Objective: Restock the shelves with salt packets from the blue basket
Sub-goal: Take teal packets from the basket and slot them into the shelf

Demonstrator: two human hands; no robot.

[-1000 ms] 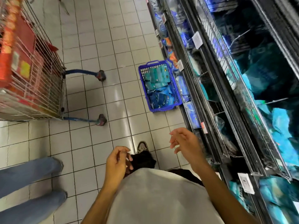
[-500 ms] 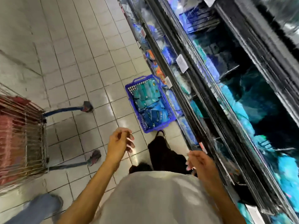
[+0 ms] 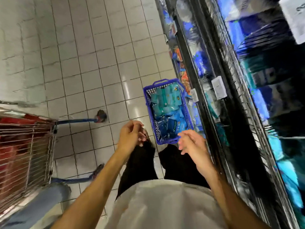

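Blue basket point(image 3: 146, 96), teal-and-blue packets point(image 3: 165, 106)

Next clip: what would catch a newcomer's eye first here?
The blue basket full of teal and blue packets, on the tiled floor against the shelves at right. Both hands hang empty in front of it, left hand and right hand. A wire cart with red goods stands at left.

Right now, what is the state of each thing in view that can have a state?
blue basket: on the floor beside the shelves, holding packets.
salt packets: lying in the basket, teal and blue.
left hand: empty, fingers loosely curled.
right hand: empty, fingers relaxed.
shopping cart: standing at the left, loaded with red goods.
shelves: partly stocked.
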